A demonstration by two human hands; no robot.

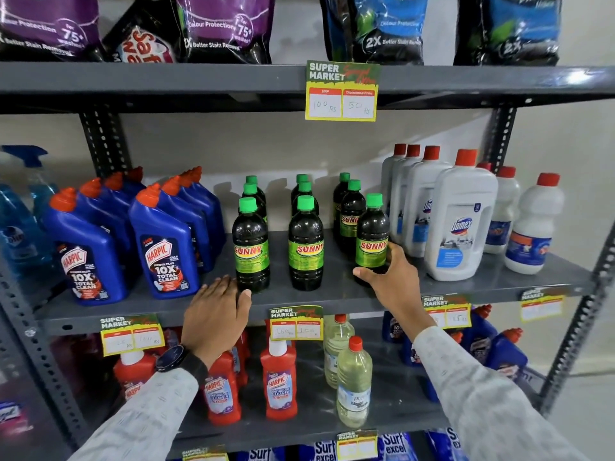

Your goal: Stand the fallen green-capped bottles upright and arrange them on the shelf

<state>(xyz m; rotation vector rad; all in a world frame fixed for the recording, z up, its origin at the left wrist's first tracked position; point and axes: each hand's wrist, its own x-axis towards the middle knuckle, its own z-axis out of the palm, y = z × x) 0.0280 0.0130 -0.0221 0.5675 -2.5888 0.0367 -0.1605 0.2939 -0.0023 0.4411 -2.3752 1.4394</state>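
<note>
All green-capped bottles [305,242] are seen upright in three files mid-shelf [332,299], between blue jugs [163,241] and white jugs [459,217]. Right hand [389,274] is wrapped low around the front-right bottle [372,239], fingers curled on its base. Left hand [216,314] is rested flat beside the front-left bottle [250,247], fingers together. Judged: final alignment. Slick round plastic is best slid from the base, labels faced out.

Green-capped dark bottles [372,241], grey shelf [466,291]
</note>
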